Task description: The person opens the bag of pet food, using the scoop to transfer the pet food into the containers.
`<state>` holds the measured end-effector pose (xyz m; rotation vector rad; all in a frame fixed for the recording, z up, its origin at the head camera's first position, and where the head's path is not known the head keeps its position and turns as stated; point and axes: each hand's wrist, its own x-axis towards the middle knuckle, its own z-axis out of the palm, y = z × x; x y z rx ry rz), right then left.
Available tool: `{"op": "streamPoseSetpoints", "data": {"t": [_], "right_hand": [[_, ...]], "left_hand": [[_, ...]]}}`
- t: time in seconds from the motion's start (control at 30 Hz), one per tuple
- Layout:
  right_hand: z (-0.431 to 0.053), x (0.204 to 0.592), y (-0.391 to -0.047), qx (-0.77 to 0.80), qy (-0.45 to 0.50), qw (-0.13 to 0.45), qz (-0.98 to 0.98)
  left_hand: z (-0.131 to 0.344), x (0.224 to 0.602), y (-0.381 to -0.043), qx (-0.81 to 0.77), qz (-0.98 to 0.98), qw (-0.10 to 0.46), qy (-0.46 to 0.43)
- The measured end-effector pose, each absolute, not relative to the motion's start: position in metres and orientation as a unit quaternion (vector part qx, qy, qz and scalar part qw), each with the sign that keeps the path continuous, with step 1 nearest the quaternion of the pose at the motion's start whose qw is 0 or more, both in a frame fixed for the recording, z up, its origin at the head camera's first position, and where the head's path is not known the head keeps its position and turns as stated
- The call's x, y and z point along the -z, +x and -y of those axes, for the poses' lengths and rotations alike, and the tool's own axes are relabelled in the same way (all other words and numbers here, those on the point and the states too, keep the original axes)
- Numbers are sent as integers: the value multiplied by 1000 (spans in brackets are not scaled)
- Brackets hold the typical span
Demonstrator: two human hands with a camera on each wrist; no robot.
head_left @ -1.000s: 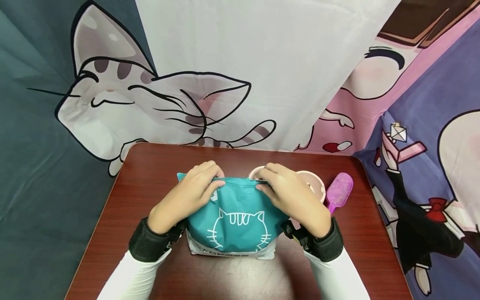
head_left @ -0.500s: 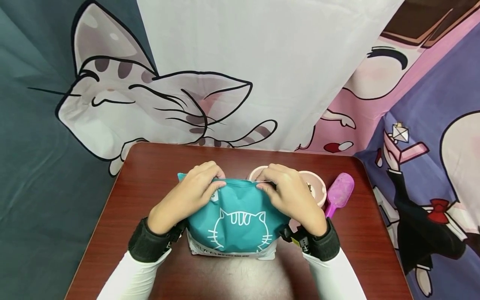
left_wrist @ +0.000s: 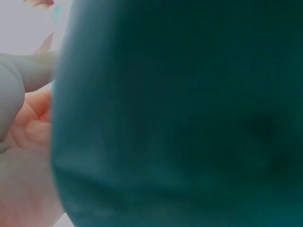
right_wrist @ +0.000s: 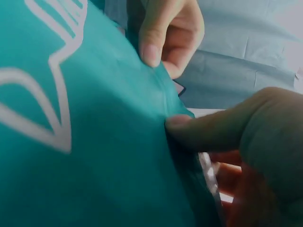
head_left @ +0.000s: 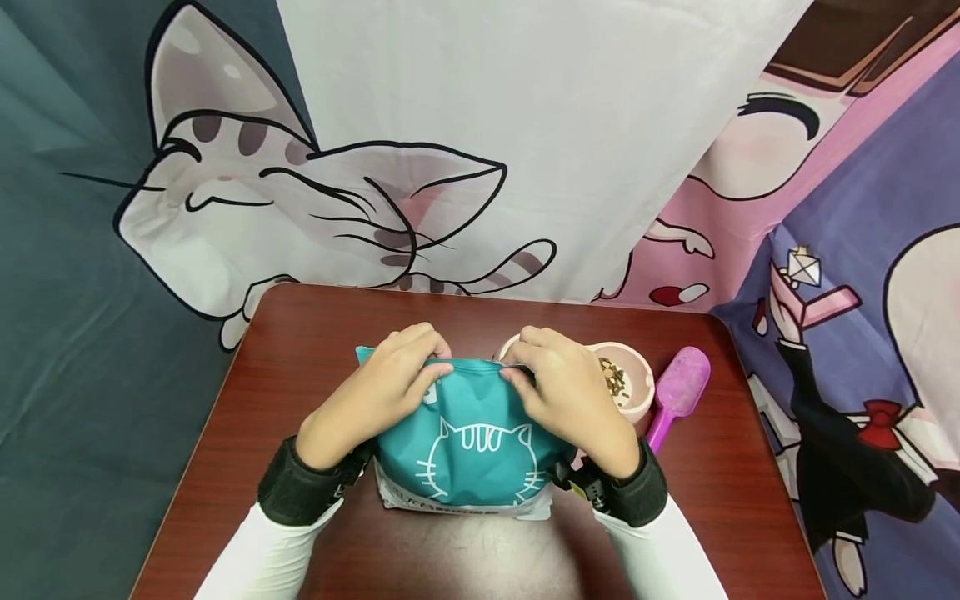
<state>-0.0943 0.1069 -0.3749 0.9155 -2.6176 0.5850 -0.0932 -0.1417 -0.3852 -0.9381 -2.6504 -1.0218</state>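
Starting from the left edge of the brown table (head_left: pixel 247 467), the left hand (head_left: pixel 384 390) comes in and pinches the top edge of a blue-green bag (head_left: pixel 480 471), thumb on the near side and fingers going behind. The bag is about midway between the left and right edges of the table, in front of the back edge, with a white cat face (head_left: pixel 483 433) on its front and a pale strip (head_left: pixel 465 502) along the bottom. Its skin looks thin, smooth and bendy, so it should fold easily and may slip a bit under dry fingers. The belly looks round and full, so I think it has some weight low down and could sag or tip if only one corner is lifted. The top edge is a good place to pinch and steer it; to lift it, a hand under the bottom would be safer. Next along, the right hand (head_left: pixel 568 396) pinches the same top edge, thumb in front, and a shiny bit of the inside peeks out there in the right wrist view. Behind that hand, toward the back right corner, is a pink bowl (head_left: pixel 643 375) with little brown bits (head_left: pixel 611 379) in it. Last, just beside the bowl and nearest the right edge, lies a purple scoop (head_left: pixel 684 383).
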Motion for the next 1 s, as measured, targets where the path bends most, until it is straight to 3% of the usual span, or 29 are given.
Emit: {"op": "streamPoseSetpoints", "data": {"t": [0.33, 1.0], "right_hand": [[-99, 369, -93, -157, 320, 136, 924], [-93, 381, -100, -208, 341, 169, 901]], "left_hand": [[142, 386, -93, 335, 886, 79, -311], [138, 383, -90, 304, 900, 66, -306]]}}
